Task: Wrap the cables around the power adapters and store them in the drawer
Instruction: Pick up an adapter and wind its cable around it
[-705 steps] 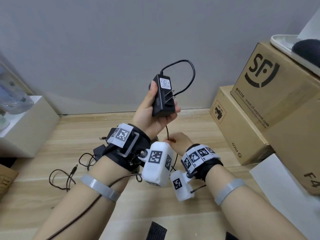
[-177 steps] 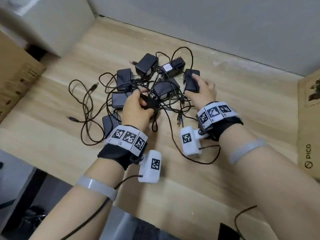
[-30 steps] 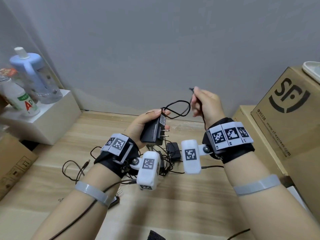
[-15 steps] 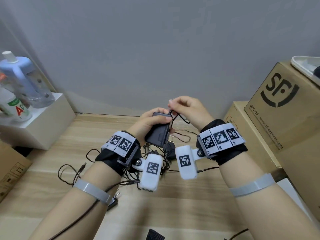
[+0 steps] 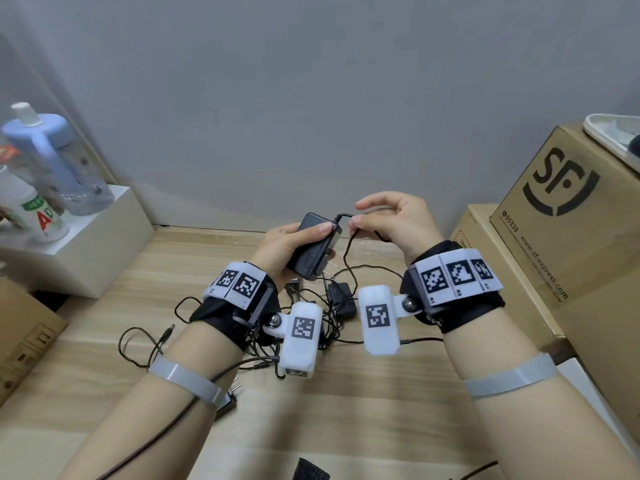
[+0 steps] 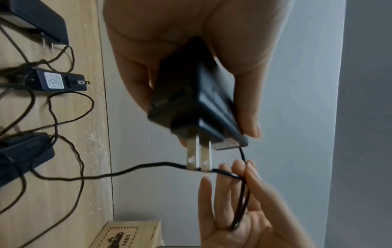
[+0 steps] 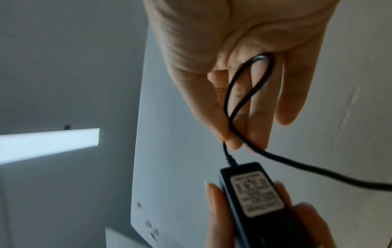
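Note:
My left hand point(image 5: 287, 244) grips a black power adapter point(image 5: 313, 247) above the wooden table, prongs pointing down to the right. Its thin black cable point(image 5: 349, 251) leaves the far end and bends into a small loop. My right hand point(image 5: 391, 221) pinches that loop between thumb and fingers just right of the adapter. In the left wrist view the adapter point(image 6: 197, 104) shows its two metal prongs, and the cable point(image 6: 127, 169) trails off to the table. In the right wrist view the loop point(image 7: 246, 90) lies across my fingers above the adapter's label point(image 7: 256, 194).
More black adapters with tangled cables point(image 5: 332, 306) lie on the wooden table point(image 5: 346, 410) under my wrists. Cardboard boxes point(image 5: 561, 216) stand at the right. A white box point(image 5: 79, 247) with bottles point(image 5: 59, 161) is at the left. The grey wall is close behind.
My right hand came down from its raised position to the adapter's far end and now pinches a short loop of cable close to it. The left hand keeps its grip on the adapter.

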